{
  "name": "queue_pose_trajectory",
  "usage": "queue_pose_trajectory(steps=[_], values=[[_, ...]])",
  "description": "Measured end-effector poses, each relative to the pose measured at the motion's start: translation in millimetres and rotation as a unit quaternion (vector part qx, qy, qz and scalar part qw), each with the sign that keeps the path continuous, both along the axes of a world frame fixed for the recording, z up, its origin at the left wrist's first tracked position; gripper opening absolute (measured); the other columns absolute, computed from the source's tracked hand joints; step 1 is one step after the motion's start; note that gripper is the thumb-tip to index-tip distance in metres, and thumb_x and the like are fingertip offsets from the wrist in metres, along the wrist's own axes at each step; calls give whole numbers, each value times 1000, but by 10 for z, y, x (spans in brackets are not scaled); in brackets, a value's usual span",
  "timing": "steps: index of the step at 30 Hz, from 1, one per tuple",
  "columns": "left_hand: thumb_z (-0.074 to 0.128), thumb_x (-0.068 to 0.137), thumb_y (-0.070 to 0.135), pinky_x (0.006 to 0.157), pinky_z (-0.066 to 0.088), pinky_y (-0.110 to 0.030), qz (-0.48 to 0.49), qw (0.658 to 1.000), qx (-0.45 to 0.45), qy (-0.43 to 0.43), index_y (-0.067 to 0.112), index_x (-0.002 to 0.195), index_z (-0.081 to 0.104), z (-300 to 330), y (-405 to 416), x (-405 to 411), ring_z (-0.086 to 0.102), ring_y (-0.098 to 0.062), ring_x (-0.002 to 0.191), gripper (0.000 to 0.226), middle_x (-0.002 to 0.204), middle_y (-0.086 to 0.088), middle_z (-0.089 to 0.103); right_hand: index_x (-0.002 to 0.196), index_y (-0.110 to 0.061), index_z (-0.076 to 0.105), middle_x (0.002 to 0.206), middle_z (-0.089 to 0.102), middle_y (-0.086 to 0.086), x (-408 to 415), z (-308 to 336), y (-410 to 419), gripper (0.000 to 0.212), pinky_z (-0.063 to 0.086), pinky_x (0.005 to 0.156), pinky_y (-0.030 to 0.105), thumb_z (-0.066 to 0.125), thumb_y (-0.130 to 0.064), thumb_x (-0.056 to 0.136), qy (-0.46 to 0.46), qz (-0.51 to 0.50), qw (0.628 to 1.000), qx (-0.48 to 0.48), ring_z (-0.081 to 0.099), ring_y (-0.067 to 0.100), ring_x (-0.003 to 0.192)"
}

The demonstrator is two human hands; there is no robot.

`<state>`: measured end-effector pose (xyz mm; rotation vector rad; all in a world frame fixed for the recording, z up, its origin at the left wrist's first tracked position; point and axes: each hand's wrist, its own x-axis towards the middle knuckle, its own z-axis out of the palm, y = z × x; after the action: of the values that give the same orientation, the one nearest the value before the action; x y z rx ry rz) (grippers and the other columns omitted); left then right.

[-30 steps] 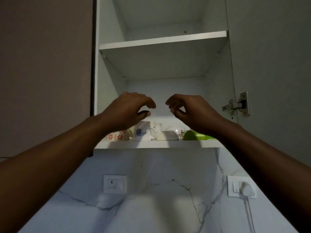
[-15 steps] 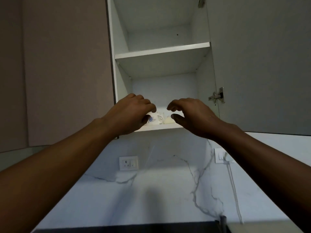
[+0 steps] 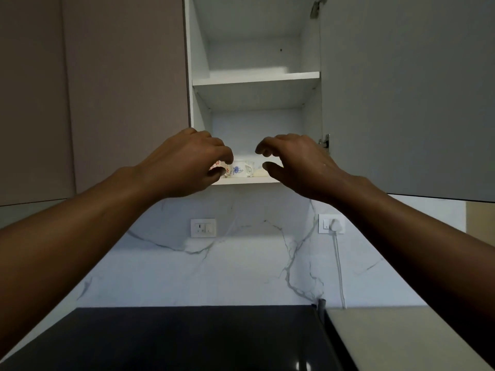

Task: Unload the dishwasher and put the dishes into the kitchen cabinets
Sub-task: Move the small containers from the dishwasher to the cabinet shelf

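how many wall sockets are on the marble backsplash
2. One wall socket sits below the open cabinet, left of centre, nothing plugged in. The other socket is to its right, with a white plug and cord. The arms may hide more.

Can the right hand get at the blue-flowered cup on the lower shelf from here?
Probably yes: the right hand is raised near the lower shelf, holding nothing, and the cabinet door stands open, with nothing between it and the blue-flowered cup.

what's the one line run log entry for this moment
phase: at open cabinet | left hand: empty, curled, before lower shelf | right hand: empty, curled | shelf: blue-flower mug, red-flower cup
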<state>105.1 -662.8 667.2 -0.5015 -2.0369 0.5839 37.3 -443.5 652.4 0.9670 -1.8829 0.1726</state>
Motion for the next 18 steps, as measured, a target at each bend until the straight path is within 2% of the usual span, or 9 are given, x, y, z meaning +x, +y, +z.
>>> queue_pose_trajectory(steps=[6, 8, 11, 13, 15, 18], values=[[55, 92, 34, 77, 32, -28, 33, 999, 33, -2, 26, 117, 62, -78, 430, 298, 60, -18, 94, 27, 113, 4, 67, 123, -20, 58, 114, 66, -1, 245, -7, 476, 30, 44, 82, 32, 58, -22, 93, 6, 28, 999, -20, 61, 19, 101], [56, 92, 33, 77, 36, -29, 51, 998, 38, -5, 27, 117, 63, -164, 582, 410, 60, -19, 95, 27, 114, 2, 67, 119, -19, 61, 112, 68, 1, 269, -34, 661, 28, 43, 83, 33, 58, -20, 92, 24, 26, 999, -41, 61, 22, 101], [56, 91, 34, 83, 43, -33, 89, 996, 18, -25, 29, 117, 61, -324, 773, 563, 60, -21, 100, 27, 122, 1, 65, 107, -17, 67, 104, 70, 7, 299, -63, 973, 22, 37, 82, 37, 57, -14, 87, 111, -17, 985, -128, 57, 33, 99], [56, 91, 35, 85, 43, -34, 109, 993, 13, -37, 30, 119, 59, -373, 893, 696, 59, -20, 103, 28, 126, 2, 62, 99, -16, 67, 100, 68, 10, 374, -36, 1216, 24, 30, 80, 38, 52, -10, 81, 175, -69, 957, -222, 55, 35, 100], [55, 92, 36, 87, 42, -34, 129, 990, 15, -46, 30, 121, 58, -369, 1018, 844, 58, -20, 105, 30, 126, 3, 62, 108, -15, 59, 117, 60, 13, 402, 55, 1521, 32, 25, 88, 38, 45, -9, 79, 198, -145, 921, -304, 49, 36, 114], [52, 94, 33, 91, 44, -37, 165, 985, 4, -49, 29, 123, 57, -268, 1167, 1026, 58, -20, 106, 30, 127, 3, 61, 133, -13, 33, 145, 32, 21, 263, 264, 1937, 48, 27, 107, 51, 39, -14, 85, 98, -194, 883, -416, 33, 43, 132]])
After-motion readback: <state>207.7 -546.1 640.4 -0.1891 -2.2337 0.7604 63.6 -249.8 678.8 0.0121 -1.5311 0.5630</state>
